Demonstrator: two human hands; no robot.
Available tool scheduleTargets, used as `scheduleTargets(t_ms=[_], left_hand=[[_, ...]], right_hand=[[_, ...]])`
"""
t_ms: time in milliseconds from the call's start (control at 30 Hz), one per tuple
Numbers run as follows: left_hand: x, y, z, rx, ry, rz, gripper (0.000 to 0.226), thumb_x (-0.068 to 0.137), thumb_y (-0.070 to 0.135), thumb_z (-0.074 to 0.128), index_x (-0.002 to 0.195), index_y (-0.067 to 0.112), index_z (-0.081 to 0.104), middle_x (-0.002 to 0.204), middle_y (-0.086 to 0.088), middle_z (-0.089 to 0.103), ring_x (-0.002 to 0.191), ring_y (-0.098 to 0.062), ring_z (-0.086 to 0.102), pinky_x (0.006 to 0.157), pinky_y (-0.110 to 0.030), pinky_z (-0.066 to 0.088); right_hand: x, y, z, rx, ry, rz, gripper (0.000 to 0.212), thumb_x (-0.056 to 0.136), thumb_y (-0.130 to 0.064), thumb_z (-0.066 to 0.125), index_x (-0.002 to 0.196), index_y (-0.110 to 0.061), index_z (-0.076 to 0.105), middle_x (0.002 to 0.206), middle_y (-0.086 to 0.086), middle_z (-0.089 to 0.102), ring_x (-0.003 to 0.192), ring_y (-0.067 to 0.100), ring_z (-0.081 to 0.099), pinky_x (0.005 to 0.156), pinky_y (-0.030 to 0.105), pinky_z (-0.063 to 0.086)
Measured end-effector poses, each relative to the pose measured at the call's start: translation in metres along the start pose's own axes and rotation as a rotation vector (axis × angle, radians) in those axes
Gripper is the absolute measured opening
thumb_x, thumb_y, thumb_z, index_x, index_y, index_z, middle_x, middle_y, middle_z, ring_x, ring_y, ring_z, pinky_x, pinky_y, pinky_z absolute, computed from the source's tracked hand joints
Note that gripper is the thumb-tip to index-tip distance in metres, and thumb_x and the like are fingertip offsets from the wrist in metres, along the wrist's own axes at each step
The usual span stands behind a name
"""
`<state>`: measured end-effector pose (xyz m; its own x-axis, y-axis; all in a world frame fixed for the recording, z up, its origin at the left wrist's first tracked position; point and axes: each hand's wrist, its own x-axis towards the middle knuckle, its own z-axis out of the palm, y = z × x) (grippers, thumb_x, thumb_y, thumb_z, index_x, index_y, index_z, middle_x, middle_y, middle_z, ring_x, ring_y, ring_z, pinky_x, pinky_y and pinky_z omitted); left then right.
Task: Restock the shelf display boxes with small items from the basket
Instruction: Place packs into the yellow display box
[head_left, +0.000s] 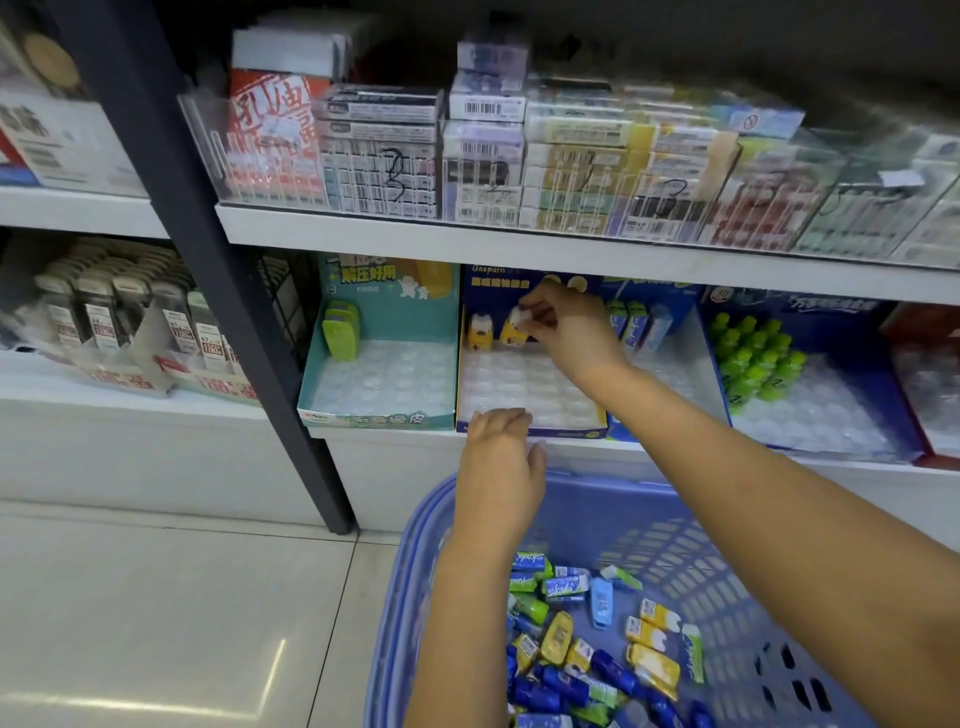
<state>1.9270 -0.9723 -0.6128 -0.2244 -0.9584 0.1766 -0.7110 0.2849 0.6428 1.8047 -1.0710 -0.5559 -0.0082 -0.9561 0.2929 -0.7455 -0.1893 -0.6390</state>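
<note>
One yellow item (514, 330), pinched by the right hand (567, 328) in the back row of the display box (540, 431), best seated upright against its neighbour (478, 333) while the left hand (501, 460), loosely bent and empty, steadies the front lip.

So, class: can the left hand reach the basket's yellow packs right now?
Probably yes: the left hand sits just above the open-topped basket, and nothing covers the yellow packs.

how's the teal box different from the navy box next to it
The teal box holds green items at its back left; the navy box holds yellow items at its back. The right hand pinches one in the navy box; no hand is in the teal box. Both have mostly empty clear trays.
</note>
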Motion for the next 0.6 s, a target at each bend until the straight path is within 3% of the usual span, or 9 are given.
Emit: scheduleTargets(t_ms=[67,200,367,600], left_hand=[[0.001,-0.001,0.001,0.01,-0.001,0.005,0.042,0.096,0.021,0.048,0.135,0.007,0.049,0.14,-0.006,0.049,0.131,-0.019,0.037,0.116,-0.028,0.015],[0.003,-0.003,0.0,-0.007,-0.005,-0.007,0.042,0.095,0.021,0.05,0.134,0.007,0.051,0.138,-0.007,0.051,0.13,-0.021,0.037,0.115,-0.03,0.021],[0.004,-0.003,0.002,-0.017,0.009,-0.011,0.041,0.095,0.021,0.05,0.134,0.007,0.051,0.137,-0.006,0.052,0.13,-0.021,0.037,0.113,-0.029,0.024],[0.004,-0.006,0.003,-0.037,0.015,-0.004,0.039,0.094,0.018,0.052,0.131,0.006,0.054,0.135,-0.007,0.054,0.129,-0.021,0.039,0.11,-0.027,0.028]], right_hand=[[0.005,0.006,0.008,-0.066,-0.044,-0.059,0.018,0.087,-0.007,0.061,0.105,-0.003,0.062,0.1,0.011,0.067,0.094,0.026,0.062,0.085,0.039,0.051],[0.013,0.014,0.016,-0.153,-0.074,-0.123,0.02,0.09,-0.007,0.056,0.109,-0.002,0.061,0.104,0.014,0.067,0.097,0.026,0.062,0.084,0.033,0.049],[0.023,0.015,0.015,-0.213,-0.17,-0.1,0.026,0.089,-0.008,0.057,0.114,-0.002,0.062,0.11,0.019,0.064,0.103,0.031,0.06,0.091,0.036,0.047],[0.026,0.007,0.008,-0.428,-0.208,0.01,0.033,0.096,-0.021,0.049,0.126,-0.01,0.057,0.127,0.016,0.052,0.114,0.03,0.052,0.083,0.027,0.039]])
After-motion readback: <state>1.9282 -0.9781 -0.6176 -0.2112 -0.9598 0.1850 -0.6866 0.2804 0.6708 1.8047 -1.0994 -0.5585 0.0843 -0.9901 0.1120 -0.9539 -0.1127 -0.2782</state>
